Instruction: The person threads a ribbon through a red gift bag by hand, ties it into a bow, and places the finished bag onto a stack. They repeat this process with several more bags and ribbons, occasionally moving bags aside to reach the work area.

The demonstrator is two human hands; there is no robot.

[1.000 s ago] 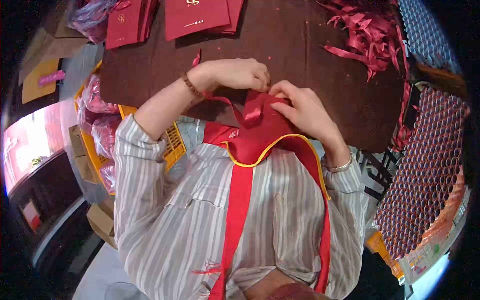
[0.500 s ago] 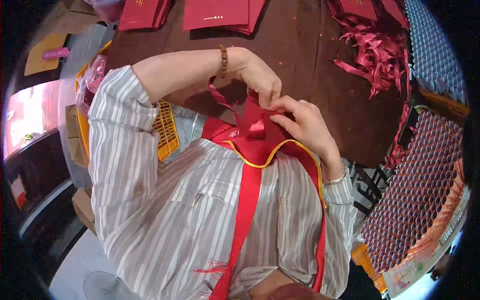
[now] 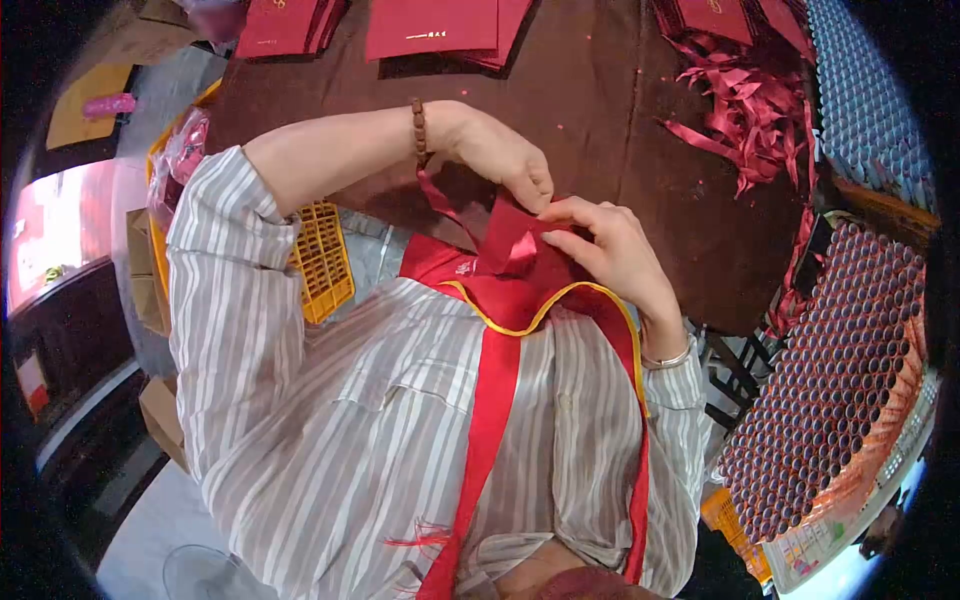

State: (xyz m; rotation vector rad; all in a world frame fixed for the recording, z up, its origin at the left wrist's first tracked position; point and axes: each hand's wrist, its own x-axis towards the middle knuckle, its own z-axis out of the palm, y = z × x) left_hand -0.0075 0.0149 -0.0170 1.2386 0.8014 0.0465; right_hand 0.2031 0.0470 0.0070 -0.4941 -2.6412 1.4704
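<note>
My left hand [image 3: 497, 152], with a brown bead bracelet at the wrist, pinches the upper corner of a dark red card [image 3: 508, 222]. Close beside it on the right, my right hand [image 3: 618, 245] has thumb and forefinger closed on the card's right edge. A dark red ribbon [image 3: 445, 205] hangs in a loop left of the card, below my left wrist. Behind the card lies the red apron [image 3: 425, 260] with yellow trim, worn over a striped shirt. The fingertips partly hide the card's upper edge.
Red cards [image 3: 432, 30] lie in stacks along the far side of the brown-covered table [image 3: 600, 110]. Loose red ribbons [image 3: 750, 115] are heaped at the right, beside trays of small round items [image 3: 825, 370]. A yellow crate [image 3: 325, 265] stands at the left.
My left hand has shifted slightly left and down, and the red card shows more clearly with its angle a little changed. My right hand stays almost in place.
</note>
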